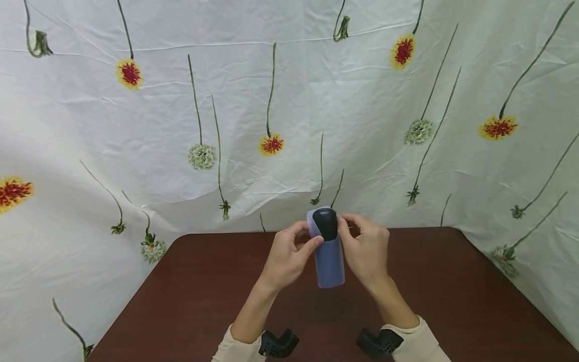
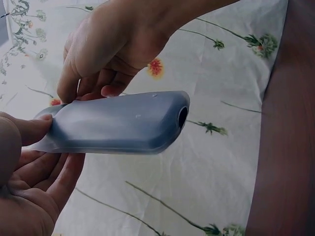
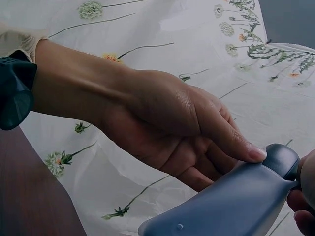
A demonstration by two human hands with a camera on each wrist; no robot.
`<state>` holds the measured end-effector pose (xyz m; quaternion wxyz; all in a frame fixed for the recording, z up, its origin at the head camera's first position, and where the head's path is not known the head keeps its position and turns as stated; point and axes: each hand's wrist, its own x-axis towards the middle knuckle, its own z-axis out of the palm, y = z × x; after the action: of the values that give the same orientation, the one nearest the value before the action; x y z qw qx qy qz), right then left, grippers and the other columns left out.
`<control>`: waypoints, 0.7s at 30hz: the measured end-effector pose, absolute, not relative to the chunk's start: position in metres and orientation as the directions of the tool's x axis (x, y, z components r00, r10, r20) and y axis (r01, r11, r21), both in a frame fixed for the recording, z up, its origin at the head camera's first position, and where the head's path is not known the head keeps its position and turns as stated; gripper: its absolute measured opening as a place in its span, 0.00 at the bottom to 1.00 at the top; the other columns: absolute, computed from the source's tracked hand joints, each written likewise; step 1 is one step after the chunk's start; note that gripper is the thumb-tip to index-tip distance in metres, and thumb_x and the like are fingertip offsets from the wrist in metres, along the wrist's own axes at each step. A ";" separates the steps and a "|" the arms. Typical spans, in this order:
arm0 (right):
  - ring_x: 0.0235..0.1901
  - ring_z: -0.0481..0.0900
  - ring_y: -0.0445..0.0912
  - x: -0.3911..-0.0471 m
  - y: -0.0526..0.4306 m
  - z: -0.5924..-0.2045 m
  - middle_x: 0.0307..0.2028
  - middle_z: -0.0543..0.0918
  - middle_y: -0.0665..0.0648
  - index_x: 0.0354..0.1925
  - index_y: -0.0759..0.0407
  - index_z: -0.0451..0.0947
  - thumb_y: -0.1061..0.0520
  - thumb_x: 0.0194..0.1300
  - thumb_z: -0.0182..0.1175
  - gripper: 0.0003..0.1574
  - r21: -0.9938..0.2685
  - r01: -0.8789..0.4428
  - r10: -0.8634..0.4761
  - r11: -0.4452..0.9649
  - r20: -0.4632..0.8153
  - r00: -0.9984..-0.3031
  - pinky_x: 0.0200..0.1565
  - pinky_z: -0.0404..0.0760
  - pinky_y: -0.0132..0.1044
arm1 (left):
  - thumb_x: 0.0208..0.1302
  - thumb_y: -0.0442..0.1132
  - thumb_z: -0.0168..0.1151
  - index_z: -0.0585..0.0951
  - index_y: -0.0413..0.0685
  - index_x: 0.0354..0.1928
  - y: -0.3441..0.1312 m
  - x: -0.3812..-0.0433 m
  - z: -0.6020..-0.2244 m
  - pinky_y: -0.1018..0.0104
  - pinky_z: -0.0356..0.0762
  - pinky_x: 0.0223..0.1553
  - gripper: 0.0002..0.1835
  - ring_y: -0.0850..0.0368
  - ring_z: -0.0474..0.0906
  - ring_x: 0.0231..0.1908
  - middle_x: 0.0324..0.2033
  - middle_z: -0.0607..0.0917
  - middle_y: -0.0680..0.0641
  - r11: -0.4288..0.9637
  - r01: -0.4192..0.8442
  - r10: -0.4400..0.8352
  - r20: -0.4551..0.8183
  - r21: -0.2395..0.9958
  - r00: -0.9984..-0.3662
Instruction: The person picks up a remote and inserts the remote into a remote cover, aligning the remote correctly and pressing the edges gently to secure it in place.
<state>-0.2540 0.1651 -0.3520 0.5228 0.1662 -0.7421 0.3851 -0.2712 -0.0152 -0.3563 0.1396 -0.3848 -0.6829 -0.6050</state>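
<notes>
Both hands hold a translucent blue, soft-looking sleeve above the table. A smooth black rounded object shows at the sleeve's top; the rest of it is covered. With its thumb on the front and fingers behind, my left hand pinches the sleeve's upper left side. My right hand pinches the upper right edge between thumb and fingers. In the left wrist view, the sleeve has a dark hole at its lower end. The right wrist view shows the right thumb beside the black object, at the sleeve's rim.
A dark red-brown table lies below the hands. Behind it hangs a white cloth printed with flowers, also falling along both sides. Black wrist mounts sit at the cream sleeve cuffs.
</notes>
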 end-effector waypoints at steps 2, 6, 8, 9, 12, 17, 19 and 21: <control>0.20 0.83 0.42 -0.253 0.165 -0.352 0.27 0.89 0.56 0.37 0.66 0.89 0.67 0.66 0.67 0.05 -0.397 -0.654 0.152 0.644 0.904 -0.399 0.22 0.80 0.34 | 0.69 0.28 0.67 0.82 0.31 0.52 -0.016 -0.271 -0.355 0.59 0.85 0.44 0.12 0.48 0.86 0.47 0.44 0.88 0.39 -0.013 0.706 0.348 0.665 0.708 -0.661; 0.21 0.83 0.42 -0.250 0.164 -0.350 0.28 0.89 0.56 0.37 0.66 0.89 0.67 0.66 0.68 0.03 -0.413 -0.664 0.142 0.623 0.895 -0.424 0.23 0.80 0.33 | 0.69 0.28 0.68 0.82 0.32 0.52 -0.017 -0.272 -0.354 0.60 0.86 0.44 0.12 0.50 0.86 0.46 0.43 0.88 0.40 0.018 0.727 0.321 0.684 0.687 -0.655; 0.21 0.83 0.42 -0.247 0.163 -0.349 0.29 0.89 0.56 0.37 0.66 0.90 0.67 0.65 0.69 0.03 -0.422 -0.666 0.140 0.615 0.890 -0.434 0.24 0.79 0.33 | 0.69 0.28 0.68 0.82 0.31 0.52 -0.017 -0.272 -0.355 0.60 0.86 0.44 0.12 0.50 0.87 0.46 0.43 0.88 0.40 0.023 0.733 0.308 0.693 0.679 -0.652; 0.22 0.83 0.42 -0.246 0.163 -0.348 0.29 0.89 0.56 0.37 0.66 0.90 0.68 0.65 0.69 0.03 -0.427 -0.666 0.141 0.612 0.887 -0.440 0.24 0.79 0.33 | 0.68 0.27 0.68 0.82 0.31 0.52 -0.017 -0.272 -0.354 0.60 0.86 0.44 0.12 0.50 0.87 0.46 0.43 0.88 0.40 0.023 0.737 0.303 0.698 0.675 -0.649; 0.22 0.83 0.42 -0.243 0.161 -0.346 0.28 0.89 0.56 0.36 0.67 0.90 0.68 0.64 0.70 0.03 -0.449 -0.658 0.161 0.605 0.878 -0.451 0.24 0.78 0.33 | 0.68 0.27 0.68 0.82 0.31 0.52 -0.017 -0.271 -0.354 0.61 0.86 0.42 0.13 0.50 0.87 0.44 0.43 0.88 0.40 0.042 0.756 0.292 0.716 0.653 -0.634; 0.22 0.83 0.42 -0.243 0.157 -0.346 0.26 0.88 0.55 0.35 0.67 0.90 0.68 0.64 0.69 0.03 -0.484 -0.646 0.220 0.590 0.866 -0.449 0.24 0.77 0.29 | 0.68 0.28 0.69 0.82 0.31 0.51 -0.017 -0.268 -0.352 0.63 0.86 0.39 0.12 0.54 0.88 0.41 0.41 0.89 0.41 0.107 0.780 0.278 0.735 0.617 -0.619; 0.21 0.83 0.43 -0.243 0.155 -0.346 0.26 0.88 0.55 0.35 0.67 0.90 0.68 0.65 0.68 0.03 -0.490 -0.654 0.240 0.576 0.867 -0.438 0.25 0.77 0.27 | 0.67 0.28 0.69 0.82 0.32 0.51 -0.017 -0.267 -0.351 0.63 0.86 0.39 0.12 0.55 0.88 0.40 0.41 0.89 0.42 0.118 0.781 0.276 0.736 0.613 -0.619; 0.22 0.84 0.45 -0.243 0.154 -0.347 0.27 0.88 0.55 0.36 0.67 0.90 0.68 0.66 0.69 0.03 -0.489 -0.669 0.243 0.559 0.868 -0.432 0.26 0.77 0.27 | 0.68 0.28 0.69 0.82 0.32 0.52 -0.018 -0.266 -0.349 0.63 0.86 0.39 0.13 0.54 0.88 0.41 0.41 0.89 0.42 0.117 0.783 0.277 0.737 0.611 -0.617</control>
<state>-0.2434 0.1544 -0.3473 0.5119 0.1481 -0.7194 0.4455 -0.2660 -0.0176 -0.3492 0.2296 -0.3727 -0.7111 -0.5502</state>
